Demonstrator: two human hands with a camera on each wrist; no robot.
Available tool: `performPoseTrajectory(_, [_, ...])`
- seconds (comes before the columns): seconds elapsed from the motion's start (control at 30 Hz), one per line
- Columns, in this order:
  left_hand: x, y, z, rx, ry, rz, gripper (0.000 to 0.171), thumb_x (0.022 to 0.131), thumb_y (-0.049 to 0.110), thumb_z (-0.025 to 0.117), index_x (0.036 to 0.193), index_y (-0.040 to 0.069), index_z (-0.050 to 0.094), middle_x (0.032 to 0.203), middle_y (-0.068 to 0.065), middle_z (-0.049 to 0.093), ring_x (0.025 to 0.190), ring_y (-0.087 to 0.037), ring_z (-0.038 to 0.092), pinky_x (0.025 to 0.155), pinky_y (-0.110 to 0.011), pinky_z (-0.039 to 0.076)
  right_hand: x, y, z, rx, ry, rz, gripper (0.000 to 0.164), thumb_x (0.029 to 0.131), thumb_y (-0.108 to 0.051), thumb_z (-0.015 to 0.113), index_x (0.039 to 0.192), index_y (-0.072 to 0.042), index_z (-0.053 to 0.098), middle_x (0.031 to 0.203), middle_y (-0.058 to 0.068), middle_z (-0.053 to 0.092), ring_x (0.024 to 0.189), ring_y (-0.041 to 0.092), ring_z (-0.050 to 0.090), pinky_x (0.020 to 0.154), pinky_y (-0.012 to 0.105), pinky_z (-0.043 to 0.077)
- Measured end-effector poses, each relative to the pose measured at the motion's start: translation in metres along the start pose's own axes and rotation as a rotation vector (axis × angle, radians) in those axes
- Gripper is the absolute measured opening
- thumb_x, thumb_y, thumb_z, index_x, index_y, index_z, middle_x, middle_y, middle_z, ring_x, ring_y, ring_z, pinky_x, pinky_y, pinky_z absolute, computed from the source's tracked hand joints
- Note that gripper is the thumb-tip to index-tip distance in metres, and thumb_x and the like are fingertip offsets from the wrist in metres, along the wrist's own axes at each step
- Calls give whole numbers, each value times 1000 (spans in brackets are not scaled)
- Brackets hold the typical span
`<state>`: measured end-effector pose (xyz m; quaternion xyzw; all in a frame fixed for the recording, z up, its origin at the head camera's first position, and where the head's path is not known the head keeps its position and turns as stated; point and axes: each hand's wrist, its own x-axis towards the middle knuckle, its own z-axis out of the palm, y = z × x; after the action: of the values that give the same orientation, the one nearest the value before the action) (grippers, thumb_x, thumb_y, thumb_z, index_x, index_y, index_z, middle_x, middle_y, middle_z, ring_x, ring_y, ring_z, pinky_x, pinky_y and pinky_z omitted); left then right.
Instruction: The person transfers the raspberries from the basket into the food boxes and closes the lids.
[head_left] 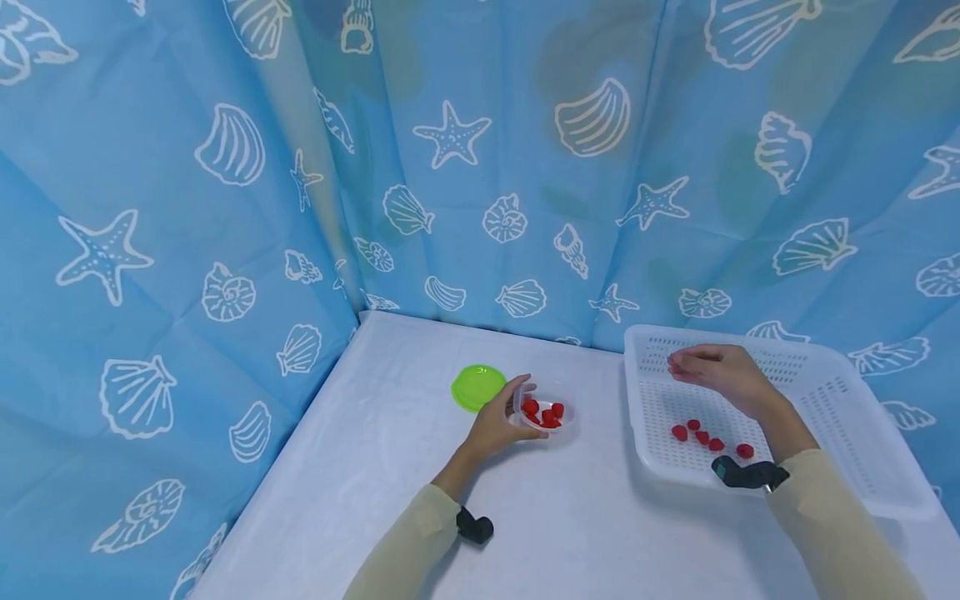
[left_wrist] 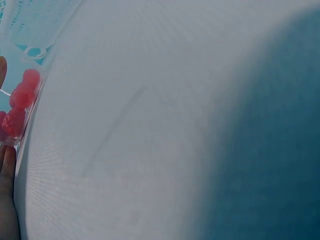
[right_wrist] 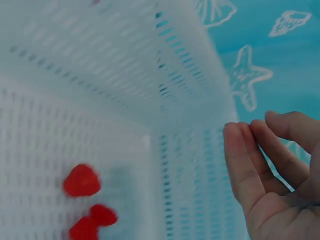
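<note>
Head view: my left hand [head_left: 495, 425] curls its fingers round the clear cup [head_left: 545, 393], presumably steadying it so the red berries [head_left: 551, 420] inside stay put. Green lid [head_left: 478, 387] lies off it on the bench [head_left: 585, 517]. My right hand [head_left: 723, 375] hangs over the white basket [head_left: 836, 408], fingers loosely together, pinching nothing; basket walls likely corral the loose berries [head_left: 702, 437].

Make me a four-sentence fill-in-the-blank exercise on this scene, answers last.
1. The person's ____ hand holds the clear container.
2. The round disc lying on the table is ____.
3. The berry-like pieces in the white basket are ____.
4. In the head view, the basket stands to the container's ____.

Missing words: left; green; red; right.
</note>
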<state>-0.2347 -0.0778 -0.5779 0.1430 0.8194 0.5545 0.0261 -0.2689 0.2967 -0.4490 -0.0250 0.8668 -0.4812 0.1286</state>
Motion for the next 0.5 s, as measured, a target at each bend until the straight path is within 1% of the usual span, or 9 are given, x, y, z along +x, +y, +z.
performPoseTrajectory(0.1, [1, -1, 1, 7, 4, 4, 94, 71, 32, 88, 150, 28, 37, 137, 17, 52, 127, -6, 48, 100, -30, 46, 1, 12, 2, -38, -13, 31, 66, 91, -41, 67, 140, -2, 48, 136, 25, 52, 117, 37, 59, 100, 58, 39])
performPoseTrajectory(0.27, [1, -2, 2, 15, 0, -13, 94, 72, 31, 88, 150, 30, 36, 138, 17, 52, 127, -5, 47, 99, -28, 45, 4, 24, 3, -66, -19, 76, 67, 90, -41, 69, 139, -1, 49, 135, 26, 52, 113, 38, 62, 97, 63, 39])
performPoseTrajectory(0.37, [1, -1, 1, 7, -1, -21, 94, 72, 30, 88, 150, 30, 35, 138, 17, 51, 128, -5, 46, 100, -29, 45, 6, 27, 3, -103, -26, 116, 64, 88, -39, 71, 136, -1, 52, 132, 25, 55, 107, 36, 64, 95, 61, 44])
performPoseTrajectory(0.5, [1, 0, 0, 6, -4, -20, 94, 72, 30, 88, 150, 30, 36, 138, 18, 51, 128, -5, 46, 100, -29, 45, 7, 27, 5, -176, -76, 152, 54, 86, -32, 75, 127, 1, 60, 124, 24, 60, 100, 33, 67, 90, 56, 50])
